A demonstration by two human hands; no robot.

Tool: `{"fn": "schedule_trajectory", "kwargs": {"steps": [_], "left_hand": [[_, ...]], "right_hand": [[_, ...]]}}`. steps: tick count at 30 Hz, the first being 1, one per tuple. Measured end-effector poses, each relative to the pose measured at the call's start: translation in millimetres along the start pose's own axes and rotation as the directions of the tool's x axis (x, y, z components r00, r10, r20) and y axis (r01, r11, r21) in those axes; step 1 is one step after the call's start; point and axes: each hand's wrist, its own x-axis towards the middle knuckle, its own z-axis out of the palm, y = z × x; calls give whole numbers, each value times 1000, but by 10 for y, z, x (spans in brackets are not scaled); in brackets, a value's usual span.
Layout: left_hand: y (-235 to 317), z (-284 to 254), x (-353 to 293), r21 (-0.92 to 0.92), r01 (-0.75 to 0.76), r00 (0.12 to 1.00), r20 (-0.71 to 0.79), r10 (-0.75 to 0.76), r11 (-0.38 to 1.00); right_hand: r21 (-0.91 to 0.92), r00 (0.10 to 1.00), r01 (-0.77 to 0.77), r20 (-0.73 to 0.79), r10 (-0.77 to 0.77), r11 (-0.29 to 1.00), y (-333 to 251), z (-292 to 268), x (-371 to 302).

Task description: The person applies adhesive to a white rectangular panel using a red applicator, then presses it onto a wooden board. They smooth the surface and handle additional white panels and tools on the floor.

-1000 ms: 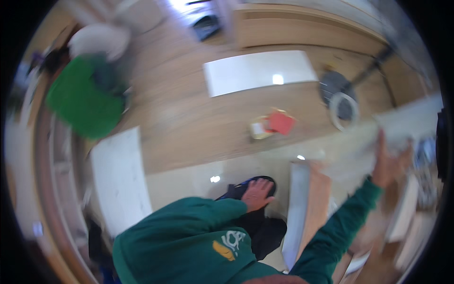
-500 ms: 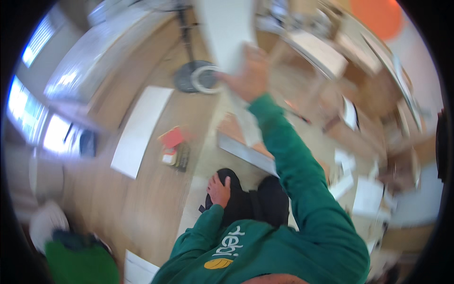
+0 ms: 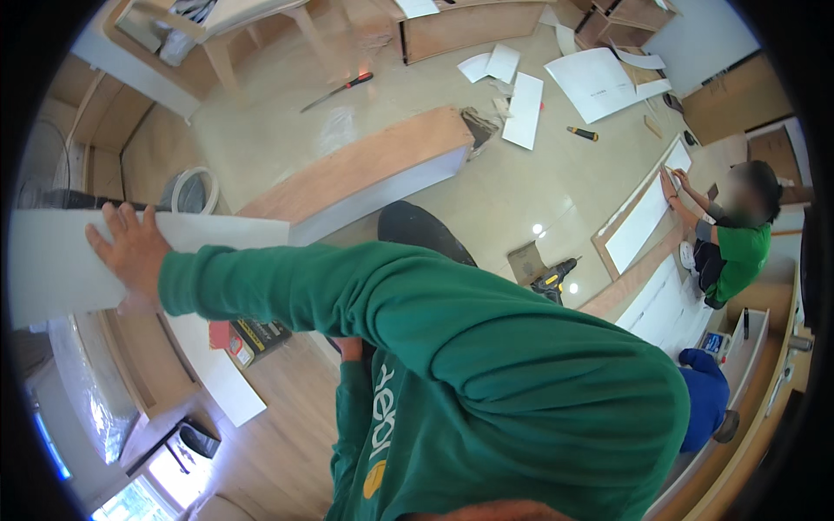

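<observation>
Now the view has swung: the large white flat panel (image 3: pixel 61 260), earlier raised overhead, lies at picture left, above the red-and-black box (image 3: pixel 248 337). Right hand (image 3: pixel 130 256) on the green-sleeved arm is spread flat, fingers open, pressed on its face. Left hand (image 3: pixel 349 349) mostly hidden under the sleeve; grip unreadable.

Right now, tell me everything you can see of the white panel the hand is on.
The white panel is a flat, matte, board-like sheet with straight edges, held about level at the picture's left. One hand lies spread on its right part, fingers on top. Its left end runs out of view. Its underside is hidden.
</observation>
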Motion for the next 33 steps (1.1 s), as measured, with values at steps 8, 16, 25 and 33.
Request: {"fn": "schedule_trajectory", "kwargs": {"steps": [8, 16, 25, 33], "left_hand": [[714, -409, 237, -113, -113, 956, 259, 139, 987], [1017, -437, 354, 14, 34, 998, -60, -33, 999], [1111, -379, 351, 72, 186, 963, -209, -167, 980], [1202, -404, 316, 9, 189, 930, -323, -176, 982]], "right_hand": [[28, 998, 19, -63, -17, 999, -76, -2, 69], [121, 998, 24, -64, -16, 992, 59, -54, 38], [98, 995, 42, -91, -33, 994, 12, -19, 163], [44, 967, 201, -168, -191, 979, 56, -18, 348]]}}
